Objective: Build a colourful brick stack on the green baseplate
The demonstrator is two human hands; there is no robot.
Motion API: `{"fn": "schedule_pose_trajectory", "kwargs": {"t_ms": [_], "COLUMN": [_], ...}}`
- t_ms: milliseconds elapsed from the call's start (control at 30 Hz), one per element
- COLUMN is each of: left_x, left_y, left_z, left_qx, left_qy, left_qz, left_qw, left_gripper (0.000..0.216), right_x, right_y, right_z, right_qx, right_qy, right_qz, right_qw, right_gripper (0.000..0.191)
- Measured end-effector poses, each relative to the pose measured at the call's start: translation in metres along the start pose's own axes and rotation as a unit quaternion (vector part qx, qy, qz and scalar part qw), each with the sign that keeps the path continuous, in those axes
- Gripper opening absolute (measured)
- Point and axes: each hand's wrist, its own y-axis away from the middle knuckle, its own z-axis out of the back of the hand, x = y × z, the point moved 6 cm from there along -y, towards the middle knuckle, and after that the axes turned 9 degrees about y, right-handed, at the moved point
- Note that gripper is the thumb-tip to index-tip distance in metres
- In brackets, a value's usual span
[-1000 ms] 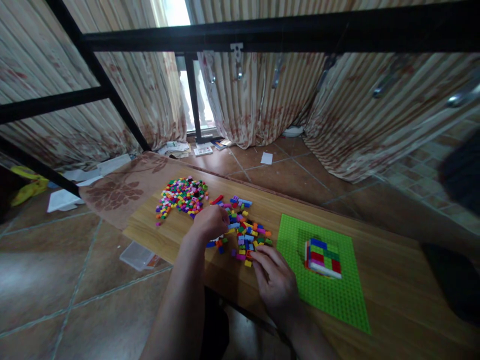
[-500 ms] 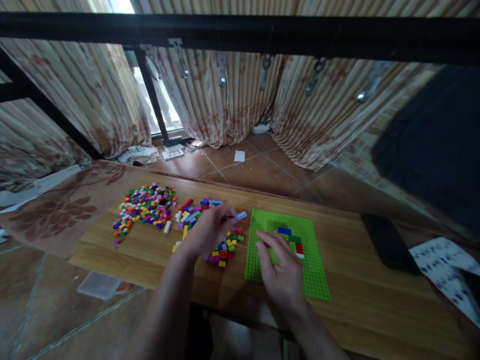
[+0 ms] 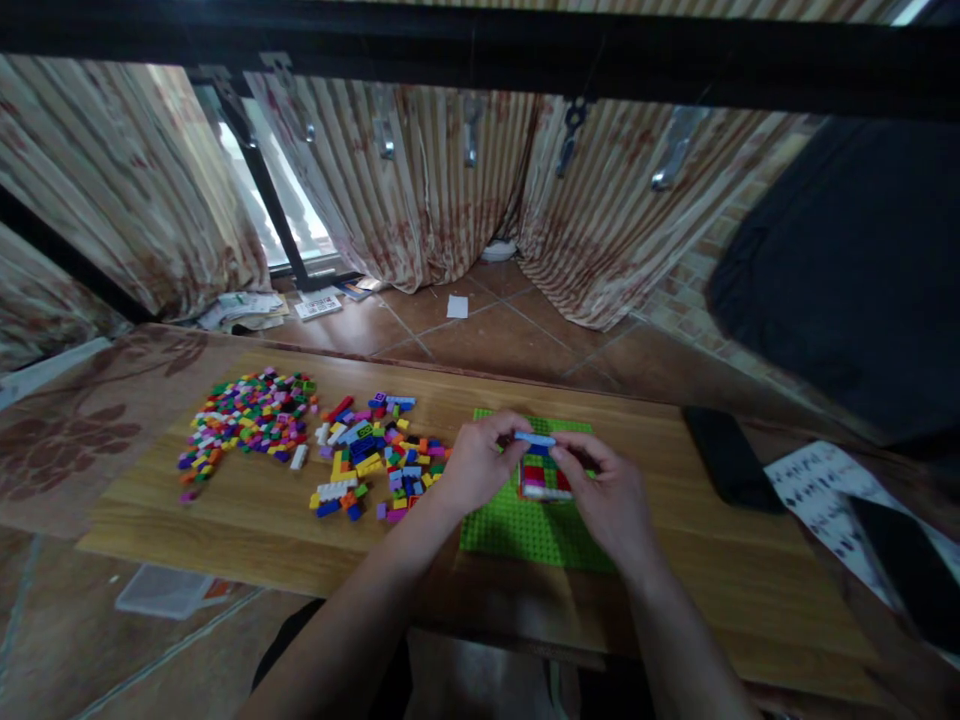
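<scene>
A light blue building brick (image 3: 535,439), long and narrow, is pinched at its two ends above the green baseplate (image 3: 495,535). My left hand (image 3: 484,462) closes its thumb and fingers on the left end. On the right end, my right hand (image 3: 611,495) grips with thumb and fingertips. Just below the brick is a low build of blue, red and white bricks (image 3: 546,478) on the baseplate, partly covered by my fingers. Whether the light blue brick touches the build I cannot tell.
Left of the baseplate lies a loose pile of larger bricks (image 3: 367,455), with a pile of small bricks (image 3: 251,420) farther left. A black phone-like slab (image 3: 731,458) and a printed sheet (image 3: 810,500) with another dark device (image 3: 911,565) lie to the right.
My left hand has carried the light blue brick from beside the brick pile to over the baseplate. My right hand has closed on the brick's other end. The view has shifted right.
</scene>
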Motion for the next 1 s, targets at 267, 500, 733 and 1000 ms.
{"fn": "schedule_pose_trajectory", "kwargs": {"t_ms": [267,500,733,1000], "left_x": [0.005,0.009,0.015,0.025], "left_y": [-0.004,-0.002,-0.005,-0.005], "left_z": [-0.017,-0.009,-0.009,-0.01], "left_qx": [0.016,0.005,0.008,0.021], "left_qy": [-0.058,-0.083,-0.061,-0.023], "left_qz": [-0.012,0.017,0.056,0.081], "left_qw": [0.998,0.996,0.997,0.996], "left_gripper": [0.019,0.018,0.024,0.025], "right_x": [-0.018,-0.023,-0.028,-0.035], "right_y": [-0.011,-0.009,-0.017,-0.019], "right_z": [0.013,0.012,0.003,-0.005], "right_qx": [0.006,-0.002,-0.008,0.01], "right_qy": [0.048,0.051,0.016,-0.005], "right_qz": [0.0,0.006,0.01,-0.021], "right_qw": [0.999,0.999,1.0,1.0], "right_gripper": [0.023,0.022,0.019,0.019]}}
